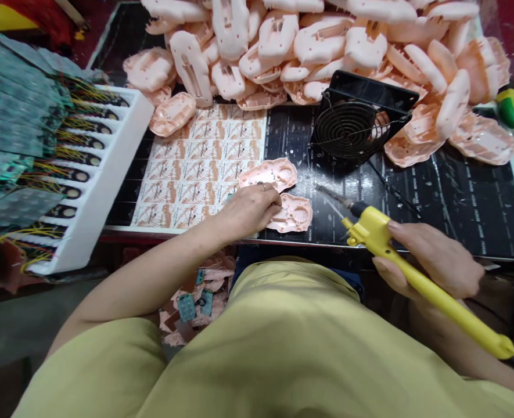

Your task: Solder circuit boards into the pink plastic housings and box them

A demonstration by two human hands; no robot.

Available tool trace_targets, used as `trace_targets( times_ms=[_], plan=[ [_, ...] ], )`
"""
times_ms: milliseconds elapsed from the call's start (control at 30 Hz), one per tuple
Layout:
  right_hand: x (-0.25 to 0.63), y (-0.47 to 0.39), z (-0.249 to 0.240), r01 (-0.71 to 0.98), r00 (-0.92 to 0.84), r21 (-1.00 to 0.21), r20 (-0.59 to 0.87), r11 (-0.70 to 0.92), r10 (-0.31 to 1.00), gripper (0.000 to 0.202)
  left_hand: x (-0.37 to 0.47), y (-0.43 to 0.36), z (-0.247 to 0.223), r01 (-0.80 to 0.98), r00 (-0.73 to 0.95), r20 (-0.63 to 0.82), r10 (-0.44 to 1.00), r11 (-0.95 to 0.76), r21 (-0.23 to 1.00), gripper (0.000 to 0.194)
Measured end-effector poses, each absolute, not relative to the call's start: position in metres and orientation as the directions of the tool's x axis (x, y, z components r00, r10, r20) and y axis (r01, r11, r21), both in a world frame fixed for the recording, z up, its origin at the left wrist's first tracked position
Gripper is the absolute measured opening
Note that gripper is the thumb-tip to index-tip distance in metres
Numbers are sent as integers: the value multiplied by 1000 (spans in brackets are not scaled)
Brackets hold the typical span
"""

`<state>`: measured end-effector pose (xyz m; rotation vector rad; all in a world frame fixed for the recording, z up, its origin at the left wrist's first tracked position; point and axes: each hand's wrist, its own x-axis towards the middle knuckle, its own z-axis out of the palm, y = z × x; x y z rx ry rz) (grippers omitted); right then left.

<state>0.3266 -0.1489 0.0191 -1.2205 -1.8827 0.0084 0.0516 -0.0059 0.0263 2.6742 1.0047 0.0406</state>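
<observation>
In my right hand [431, 261] is a yellow soldering gun [413, 284], its metal tip and thin feed tube pointing left over the black mat. My left hand [257, 209] is closed, fingers curled down over two pale pink plastic shell halves. The upper shell half [285, 173] lies just beyond the fingers. The nearer shell half [298, 213] is partly under the hand, its inner side up with a round perforated patch. Whatever the left fingertips pinch is hidden. Between the soldering tip and the shells there is a gap.
A black fan [348, 130] stands behind the soldering gun, its cable trailing right. Pink shells [300, 40] are heaped along the back. A printed sticker sheet [187, 168] lies left on the black mat [470, 203]. Farther left, a white foam rack [108, 174] holds wired speakers and green boards.
</observation>
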Motion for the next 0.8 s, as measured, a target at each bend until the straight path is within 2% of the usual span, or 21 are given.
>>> trace_targets(
  times_ms=[100, 267, 633, 800],
  plan=[
    [323, -146, 1, 678, -193, -409, 702, 611, 685, 59, 52, -6, 26, 649, 751, -69, 657, -715, 259, 17],
    [316, -138, -12, 533, -203, -494, 714, 687, 670, 39, 51, -7, 24, 639, 743, -21, 669, -698, 323, 14],
    [313, -123, 6, 514, -339, -447, 678, 732, 652, 25, 51, -9, 20, 622, 758, 16, 652, -731, 279, 18],
    [325, -123, 6, 508, -330, -434, 700, 744, 634, 30, 50, -8, 20, 618, 766, 16, 643, -742, 259, 19]
  ],
)
